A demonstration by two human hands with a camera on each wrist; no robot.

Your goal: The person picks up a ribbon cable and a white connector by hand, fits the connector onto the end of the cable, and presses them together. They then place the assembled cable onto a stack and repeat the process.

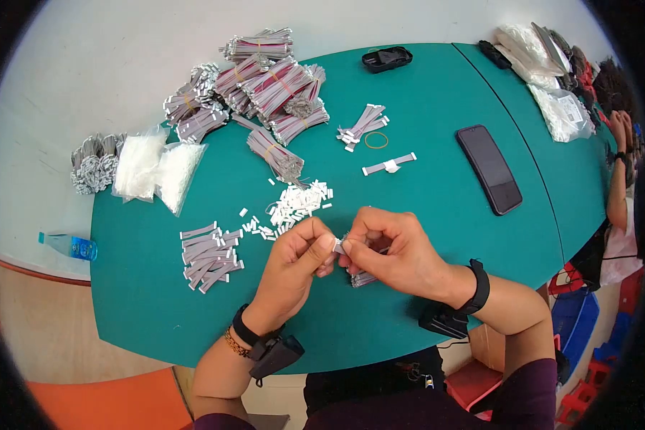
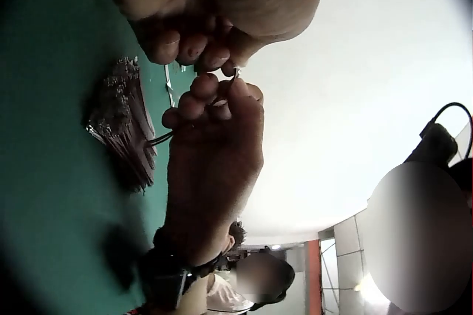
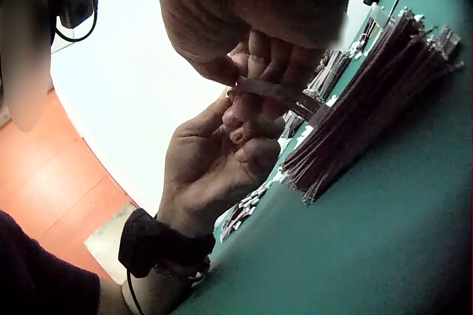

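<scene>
a curved green table (image 1: 423,93) stands before a pale wall (image 1: 136,57), red stools (image 1: 577,403) lower right.

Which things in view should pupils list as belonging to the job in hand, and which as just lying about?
Probably the job:
gray cable, pinched between left hand and right hand
loose white pieces
cable bundles

Probably just lying about:
phone
plastic bottle

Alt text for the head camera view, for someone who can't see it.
The left-hand grip and right-hand grip meet, pinching a white-tipped gray ribbon cable above a green table. Beyond lie a pile of white connectors and banded cable bundles, with a dark smartphone to the right.
</scene>
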